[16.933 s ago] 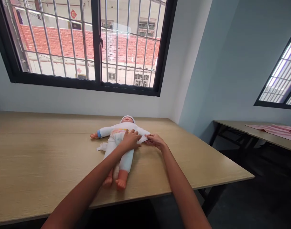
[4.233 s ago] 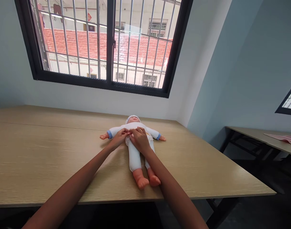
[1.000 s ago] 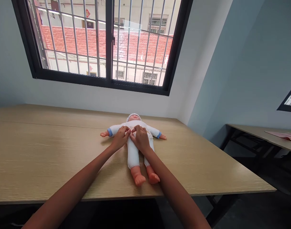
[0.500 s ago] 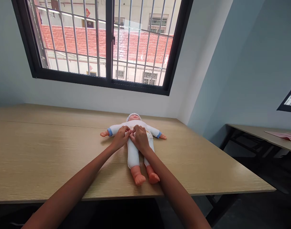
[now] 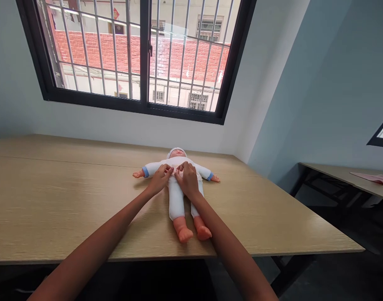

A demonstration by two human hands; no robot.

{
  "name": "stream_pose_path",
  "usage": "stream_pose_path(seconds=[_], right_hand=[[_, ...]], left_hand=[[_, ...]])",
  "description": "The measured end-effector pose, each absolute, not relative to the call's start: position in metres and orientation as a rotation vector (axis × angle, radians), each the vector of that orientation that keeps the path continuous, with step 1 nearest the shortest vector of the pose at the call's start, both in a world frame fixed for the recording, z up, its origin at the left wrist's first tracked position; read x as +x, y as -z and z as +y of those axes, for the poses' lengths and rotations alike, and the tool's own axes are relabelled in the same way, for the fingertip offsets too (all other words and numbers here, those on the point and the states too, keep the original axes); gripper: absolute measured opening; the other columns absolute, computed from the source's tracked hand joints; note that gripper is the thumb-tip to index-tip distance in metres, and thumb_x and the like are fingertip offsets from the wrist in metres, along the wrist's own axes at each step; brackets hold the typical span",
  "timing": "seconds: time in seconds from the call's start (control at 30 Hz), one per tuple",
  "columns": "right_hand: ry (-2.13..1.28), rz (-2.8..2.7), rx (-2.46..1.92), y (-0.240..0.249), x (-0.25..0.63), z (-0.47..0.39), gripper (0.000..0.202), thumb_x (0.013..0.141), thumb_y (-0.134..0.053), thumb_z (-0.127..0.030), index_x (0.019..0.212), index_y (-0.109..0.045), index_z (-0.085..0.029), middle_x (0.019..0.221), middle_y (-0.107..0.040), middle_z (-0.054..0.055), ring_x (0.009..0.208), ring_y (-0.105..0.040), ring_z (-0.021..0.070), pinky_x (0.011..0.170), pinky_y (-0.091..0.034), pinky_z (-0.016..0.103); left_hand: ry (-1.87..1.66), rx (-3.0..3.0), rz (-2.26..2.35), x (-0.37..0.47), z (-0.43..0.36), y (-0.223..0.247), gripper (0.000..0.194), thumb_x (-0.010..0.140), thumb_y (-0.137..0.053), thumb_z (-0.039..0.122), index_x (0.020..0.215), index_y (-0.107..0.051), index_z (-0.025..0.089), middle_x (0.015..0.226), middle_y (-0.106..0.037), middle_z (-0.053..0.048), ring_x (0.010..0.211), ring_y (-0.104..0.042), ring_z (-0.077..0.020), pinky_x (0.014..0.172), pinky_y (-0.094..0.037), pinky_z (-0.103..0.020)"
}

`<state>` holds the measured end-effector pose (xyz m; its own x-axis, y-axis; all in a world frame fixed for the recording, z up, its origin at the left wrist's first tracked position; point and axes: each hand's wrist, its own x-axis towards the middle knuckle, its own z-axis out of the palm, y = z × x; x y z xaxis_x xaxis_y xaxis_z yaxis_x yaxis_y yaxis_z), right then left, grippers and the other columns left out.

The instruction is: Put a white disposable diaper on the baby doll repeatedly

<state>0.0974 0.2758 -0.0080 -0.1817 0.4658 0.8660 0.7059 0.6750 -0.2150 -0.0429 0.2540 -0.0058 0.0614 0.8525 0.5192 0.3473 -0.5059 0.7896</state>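
A baby doll (image 5: 176, 204) in a white suit with blue cuffs and a white cap lies on its back on the wooden table (image 5: 53, 200), head toward the window, bare feet toward me. My left hand (image 5: 160, 179) rests on the doll's belly at its left side, fingertips pinching the white clothing. Beside it, my right hand (image 5: 188, 179) lies on the belly too, fingers curled on the same cloth. The two sets of fingertips almost meet over the doll's middle and hide it.
A barred window (image 5: 141, 54) fills the wall behind the table. The table's right edge ends near a dark gap in the floor. A second table (image 5: 335, 177) at the far right carries a pink cloth (image 5: 375, 177).
Over the last second both hands stay on the doll's belly with only small finger shifts. Much earlier, the doll lay angled with a white cloth loose at its side.
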Motion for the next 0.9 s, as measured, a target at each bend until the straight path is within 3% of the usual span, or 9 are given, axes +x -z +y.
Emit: stream_pose_path(seconds=[0.2,0.9], right_hand=[[0.293,-1.834,-0.929,0.0076,0.0972,0.2736,0.012,0.083,-0.048,-0.016,0.080,-0.038,-0.022,0.078,-0.056,0.001,0.076,-0.051,0.0183,0.073,-0.039,0.031],[0.309,-1.809,-0.916,0.0073,0.0966,0.2729,0.006,0.089,-0.047,-0.019,0.085,-0.043,-0.020,0.085,-0.058,0.003,0.079,-0.052,0.0192,0.075,-0.039,0.033]], left_hand=[[-1.435,1.818,1.163,-0.0451,0.2567,0.0062,0.039,0.085,-0.044,0.059,0.078,-0.051,0.021,0.078,-0.054,-0.002,0.080,-0.051,-0.0195,0.079,-0.042,-0.032],[-1.443,1.805,1.143,-0.0486,0.2628,0.0122,0.037,0.087,-0.045,0.056,0.080,-0.053,0.020,0.081,-0.055,0.000,0.080,-0.050,-0.0167,0.078,-0.039,-0.029]])
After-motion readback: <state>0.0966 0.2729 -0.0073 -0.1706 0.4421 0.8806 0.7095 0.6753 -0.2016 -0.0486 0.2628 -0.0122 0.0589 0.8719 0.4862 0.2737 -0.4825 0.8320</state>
